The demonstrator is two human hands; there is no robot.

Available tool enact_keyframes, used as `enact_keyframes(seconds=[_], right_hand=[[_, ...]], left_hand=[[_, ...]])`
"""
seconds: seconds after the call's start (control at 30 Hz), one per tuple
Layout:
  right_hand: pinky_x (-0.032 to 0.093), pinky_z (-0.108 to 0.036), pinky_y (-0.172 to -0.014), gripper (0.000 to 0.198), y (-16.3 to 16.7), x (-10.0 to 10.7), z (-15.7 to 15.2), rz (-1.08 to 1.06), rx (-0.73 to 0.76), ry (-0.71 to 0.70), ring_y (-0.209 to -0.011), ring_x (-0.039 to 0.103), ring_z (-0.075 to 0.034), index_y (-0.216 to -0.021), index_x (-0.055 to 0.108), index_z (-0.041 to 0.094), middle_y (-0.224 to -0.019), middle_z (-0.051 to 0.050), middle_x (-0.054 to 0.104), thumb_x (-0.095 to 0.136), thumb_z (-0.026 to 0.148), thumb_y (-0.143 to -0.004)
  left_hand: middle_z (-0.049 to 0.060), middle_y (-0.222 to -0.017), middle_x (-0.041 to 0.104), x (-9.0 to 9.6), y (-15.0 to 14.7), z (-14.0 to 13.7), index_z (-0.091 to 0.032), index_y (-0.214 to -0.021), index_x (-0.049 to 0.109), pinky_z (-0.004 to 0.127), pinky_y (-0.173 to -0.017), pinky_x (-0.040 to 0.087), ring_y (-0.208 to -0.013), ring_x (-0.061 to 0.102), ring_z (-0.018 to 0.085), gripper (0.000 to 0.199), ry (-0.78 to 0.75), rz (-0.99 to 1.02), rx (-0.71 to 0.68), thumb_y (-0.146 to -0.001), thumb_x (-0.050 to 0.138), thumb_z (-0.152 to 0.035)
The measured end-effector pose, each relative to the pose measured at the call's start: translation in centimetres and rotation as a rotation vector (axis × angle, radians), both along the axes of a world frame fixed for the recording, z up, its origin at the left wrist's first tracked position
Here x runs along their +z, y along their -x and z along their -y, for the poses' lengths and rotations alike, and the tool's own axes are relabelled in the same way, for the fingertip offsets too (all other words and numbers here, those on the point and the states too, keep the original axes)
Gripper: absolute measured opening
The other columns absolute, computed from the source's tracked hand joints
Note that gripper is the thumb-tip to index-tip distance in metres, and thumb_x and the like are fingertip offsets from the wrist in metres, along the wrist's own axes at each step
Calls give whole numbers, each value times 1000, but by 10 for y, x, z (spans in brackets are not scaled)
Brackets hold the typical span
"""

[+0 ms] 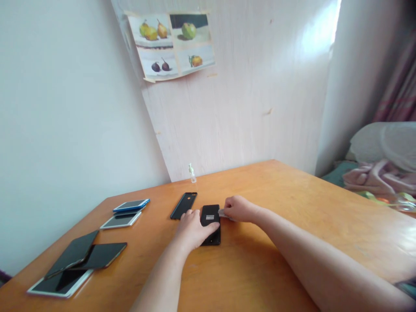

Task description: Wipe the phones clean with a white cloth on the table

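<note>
A black phone (212,211) with a small pale label lies flat on the wooden table (253,268). My left hand (192,229) grips it from the left, the thumb lying across its face. At the phone's right edge my right hand (239,209) is closed in a pinch on a thin, pale, cloth-like piece (223,213). That piece touches the phone's side; most of it is hidden by the fingers. Just behind my left hand rests a black phone case (185,204) with a camera cutout.
On the left lie a blue-edged phone (131,205), a white phone (121,220), and overlapping dark devices (73,253) on a white tablet (61,284). A small clear pump bottle (192,174) stands at the table's back edge by the wall.
</note>
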State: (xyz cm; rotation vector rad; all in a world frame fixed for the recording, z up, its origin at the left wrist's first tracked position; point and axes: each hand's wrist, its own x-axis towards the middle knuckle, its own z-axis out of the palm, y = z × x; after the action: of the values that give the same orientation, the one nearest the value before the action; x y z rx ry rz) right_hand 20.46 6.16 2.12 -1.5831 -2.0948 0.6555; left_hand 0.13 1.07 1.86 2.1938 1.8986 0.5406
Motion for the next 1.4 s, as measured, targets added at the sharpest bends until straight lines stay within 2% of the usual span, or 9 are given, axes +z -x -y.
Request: enact_keyframes(seconds=[0.07,0.17,0.37,0.53,0.73,1.03,1.23,1.4], right_hand=[[28,-23,-50,14,-6,-2,-7,-43,-76,-12,-56,49,-12,-62,64,15,-59,-3,61,63,25,-72],[27,-23,-48,18,-11,-5,-12,-103,-126,16,-52,47,-11,-65,64,15,-58,-2,60,61,29,-76],[26,-23,-46,17,-6,-11,-12,-228,-136,38,-49,44,-10,-62,62,16,-53,1,55,64,29,-73],[26,-22,-46,11,-3,-12,-13,-352,-188,58,-50,45,-9,-63,59,17,-53,2,54,66,22,-70],[28,-20,-39,9,0,-10,-12,-559,-184,227,-42,49,-10,-70,55,18,-49,2,53,56,21,-79],[18,-18,-32,10,-7,-7,-18,-755,-222,401,-36,45,-7,-71,52,17,-49,4,50,56,19,-79],[20,-16,-31,9,-12,-7,-22,-845,-220,426,-33,41,-6,-73,53,17,-47,4,50,55,21,-81],[19,-17,-30,8,-10,-6,-22,-925,-142,388,-40,54,-9,-79,53,17,-55,1,57,58,22,-79]], left_hand=[[14,-107,64,1,0,5,-19,-92,65,38,-90,41,-107,56,34,62,3,-102,32,-64,60,-74],[15,-110,62,0,-4,7,-19,-92,64,37,-89,40,-109,54,34,62,13,-135,11,-64,59,-74],[12,-109,61,-5,-12,1,-19,-93,61,33,-81,42,-108,54,32,48,54,-68,5,-61,68,-56],[8,-106,61,-6,-17,1,-20,-95,59,30,-82,42,-105,56,28,41,72,27,-56,-60,69,-40],[8,-109,61,-4,-20,5,-20,-101,59,29,-84,42,-104,57,26,45,112,69,-119,-60,69,-35],[8,-112,61,-3,-17,5,-19,-108,54,31,-89,42,-109,55,27,50,144,125,-147,-61,69,-31],[8,-118,58,0,-18,12,-21,-119,47,29,-89,44,-110,55,24,59,119,202,-216,-63,66,-25],[11,-132,51,1,-22,18,-21,-131,38,31,-102,36,-123,48,25,70,-3,116,-231,-65,63,-19]])
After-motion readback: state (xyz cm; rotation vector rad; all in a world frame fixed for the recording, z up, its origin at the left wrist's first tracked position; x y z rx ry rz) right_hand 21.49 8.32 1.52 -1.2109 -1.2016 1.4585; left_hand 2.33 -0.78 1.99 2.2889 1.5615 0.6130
